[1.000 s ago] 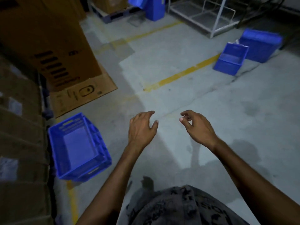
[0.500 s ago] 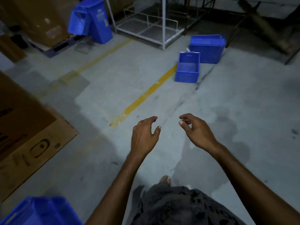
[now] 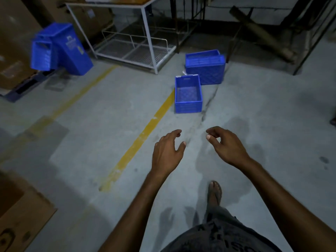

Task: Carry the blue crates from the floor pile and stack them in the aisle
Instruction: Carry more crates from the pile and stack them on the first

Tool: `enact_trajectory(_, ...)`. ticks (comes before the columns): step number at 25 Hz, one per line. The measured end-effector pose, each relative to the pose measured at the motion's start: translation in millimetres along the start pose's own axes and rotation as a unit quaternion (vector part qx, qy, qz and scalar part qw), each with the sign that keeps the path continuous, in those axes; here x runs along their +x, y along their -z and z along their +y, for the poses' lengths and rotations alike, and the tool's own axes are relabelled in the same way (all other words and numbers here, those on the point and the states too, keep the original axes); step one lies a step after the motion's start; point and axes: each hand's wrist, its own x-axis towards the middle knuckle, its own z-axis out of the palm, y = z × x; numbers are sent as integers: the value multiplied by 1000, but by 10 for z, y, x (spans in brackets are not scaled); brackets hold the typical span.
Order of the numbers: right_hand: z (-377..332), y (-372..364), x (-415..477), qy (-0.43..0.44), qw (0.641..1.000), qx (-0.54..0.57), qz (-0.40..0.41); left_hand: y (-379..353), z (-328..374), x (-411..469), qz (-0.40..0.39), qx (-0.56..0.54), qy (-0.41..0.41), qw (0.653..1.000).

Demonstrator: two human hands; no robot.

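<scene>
Both hands hang empty over the concrete floor (image 3: pixel 91 124), the left hand (image 3: pixel 167 151) and the right hand (image 3: pixel 227 146) with loosely curled fingers that grasp nothing. Ahead of them, an open blue crate (image 3: pixel 188 93) stands upright at the far end of the yellow floor line (image 3: pixel 138 142), touching two stacked blue crates (image 3: pixel 205 70) just behind it. More tilted blue crates (image 3: pixel 60 48) lean together far left, beside the white metal rack (image 3: pixel 145 33).

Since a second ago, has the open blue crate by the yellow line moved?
No. The open blue crate still sits at the far end of the yellow line, right in front of the second blue crate; only the camera has come closer.
</scene>
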Motion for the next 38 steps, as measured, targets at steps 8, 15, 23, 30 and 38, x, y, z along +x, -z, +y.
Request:
enact_trajectory(8,615,717,2530,7,1000,-10,-15,-507,453,2449,14,-24,33,999)
enact_trajectory(15,1057,670,4642,-55,998,29,-6,-800,-10,4267,-15,-20,88,996)
enact_trajectory(23,1404,190,6891,-92,995,13,-47,-1248,-698,6809,-117,-63,119,984)
enact_trajectory(30,2101,-246,8663,-189,977,36,-94,-2037,-1231,8655,-207,-34,170,963)
enact_trajectory(38,3852,-1619,9927,-396,908,75,-113,-3857,-2552,9379,-203,-85,342,914)
